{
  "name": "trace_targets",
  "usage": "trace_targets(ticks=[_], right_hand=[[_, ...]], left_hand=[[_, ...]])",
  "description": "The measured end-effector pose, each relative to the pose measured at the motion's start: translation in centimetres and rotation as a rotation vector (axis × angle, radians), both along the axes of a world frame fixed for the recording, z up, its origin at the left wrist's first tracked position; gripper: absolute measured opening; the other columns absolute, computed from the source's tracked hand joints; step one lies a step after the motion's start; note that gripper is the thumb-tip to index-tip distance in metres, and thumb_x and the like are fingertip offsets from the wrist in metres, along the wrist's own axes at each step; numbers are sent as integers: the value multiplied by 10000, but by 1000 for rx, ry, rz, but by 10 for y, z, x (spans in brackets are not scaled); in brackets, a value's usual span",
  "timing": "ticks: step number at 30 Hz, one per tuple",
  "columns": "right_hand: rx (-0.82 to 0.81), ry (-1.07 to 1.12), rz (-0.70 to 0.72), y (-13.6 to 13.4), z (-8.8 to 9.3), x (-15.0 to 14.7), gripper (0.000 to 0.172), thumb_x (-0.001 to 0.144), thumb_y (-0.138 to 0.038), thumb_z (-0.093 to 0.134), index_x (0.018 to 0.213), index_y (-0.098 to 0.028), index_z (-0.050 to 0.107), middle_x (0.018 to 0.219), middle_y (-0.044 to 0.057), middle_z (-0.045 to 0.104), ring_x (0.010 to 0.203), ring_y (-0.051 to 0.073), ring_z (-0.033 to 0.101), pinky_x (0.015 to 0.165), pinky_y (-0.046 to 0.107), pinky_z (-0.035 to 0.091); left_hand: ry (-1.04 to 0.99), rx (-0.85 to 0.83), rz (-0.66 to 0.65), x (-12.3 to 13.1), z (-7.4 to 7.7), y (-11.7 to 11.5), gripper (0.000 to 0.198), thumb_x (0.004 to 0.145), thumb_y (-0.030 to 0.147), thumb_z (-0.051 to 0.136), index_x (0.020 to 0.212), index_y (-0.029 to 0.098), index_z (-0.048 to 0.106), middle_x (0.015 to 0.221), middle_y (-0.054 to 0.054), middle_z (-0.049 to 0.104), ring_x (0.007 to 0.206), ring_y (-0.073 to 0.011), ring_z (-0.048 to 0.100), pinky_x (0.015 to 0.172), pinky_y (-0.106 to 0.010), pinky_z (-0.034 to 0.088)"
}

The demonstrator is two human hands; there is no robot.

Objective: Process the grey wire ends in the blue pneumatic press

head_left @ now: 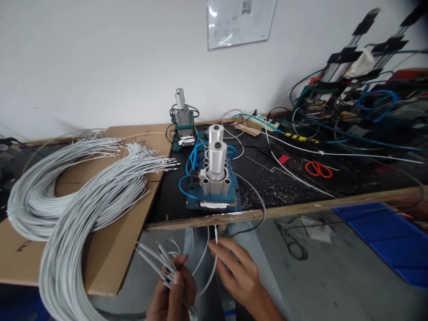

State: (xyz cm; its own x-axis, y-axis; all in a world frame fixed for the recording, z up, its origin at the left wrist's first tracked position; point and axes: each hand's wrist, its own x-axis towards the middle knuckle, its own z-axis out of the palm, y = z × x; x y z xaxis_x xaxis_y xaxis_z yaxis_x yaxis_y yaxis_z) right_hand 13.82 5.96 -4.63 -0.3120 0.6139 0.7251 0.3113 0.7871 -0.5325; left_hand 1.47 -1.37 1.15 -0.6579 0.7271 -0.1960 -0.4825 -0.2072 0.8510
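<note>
Low in the view, my left hand is closed around several white cables, their cut ends fanning out up and to the left. To its right, my right hand pinches one white cable between thumb and fingers, its tip pointing up just under the bench edge. That cable curves down toward my left hand. Straight above, a small pneumatic press with two silver cylinders stands on a blue base at the bench edge.
Large bundles of white cables lie on cardboard at left. A second press stands behind. Orange-handled scissors, loose wires and a power strip sit on the black bench top. A blue panel is at right.
</note>
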Motion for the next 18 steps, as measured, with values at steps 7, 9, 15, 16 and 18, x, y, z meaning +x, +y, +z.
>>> trace_targets(ticks=[7, 9, 15, 16, 18], right_hand=[[57, -63, 46, -26, 18, 6, 430, 950, 40, 518, 1297, -168, 664, 1050, 91, 739, 1003, 172, 723, 937, 265, 607], [63, -69, 36, -29, 21, 7, 415, 958, 32, 510, 1283, -172, 667, 1031, 87, 741, 989, 173, 727, 918, 269, 615], [65, -74, 27, -31, 25, 7, 383, 960, 24, 520, 1258, -167, 668, 1033, 88, 748, 977, 175, 731, 897, 271, 613], [69, -76, 27, -31, 24, 7, 387, 954, 27, 512, 1252, -163, 670, 1029, 90, 749, 973, 176, 732, 895, 273, 610], [56, -109, 18, -31, 21, 11, 415, 934, 28, 473, 1248, -156, 673, 1033, 101, 754, 969, 194, 737, 880, 294, 612]], left_hand=[[-12, -11, 13, -2, -8, -10, 334, 745, 467, 901, 956, 215, 844, 526, 55, 583, 448, -38, 514, 474, -125, 375], [-19, -15, 10, -1, -11, -12, 324, 748, 468, 899, 955, 225, 841, 532, 54, 596, 449, -44, 526, 475, -128, 386], [28, -18, 22, 2, -19, -15, 303, 750, 454, 899, 921, 218, 814, 553, 55, 618, 462, -59, 535, 482, -140, 404], [26, -25, 26, 3, -20, -15, 299, 749, 460, 898, 907, 223, 806, 559, 57, 623, 467, -61, 535, 486, -140, 405], [33, -40, 25, 3, -22, -16, 297, 752, 472, 892, 886, 226, 793, 564, 60, 631, 480, -66, 537, 505, -145, 411]])
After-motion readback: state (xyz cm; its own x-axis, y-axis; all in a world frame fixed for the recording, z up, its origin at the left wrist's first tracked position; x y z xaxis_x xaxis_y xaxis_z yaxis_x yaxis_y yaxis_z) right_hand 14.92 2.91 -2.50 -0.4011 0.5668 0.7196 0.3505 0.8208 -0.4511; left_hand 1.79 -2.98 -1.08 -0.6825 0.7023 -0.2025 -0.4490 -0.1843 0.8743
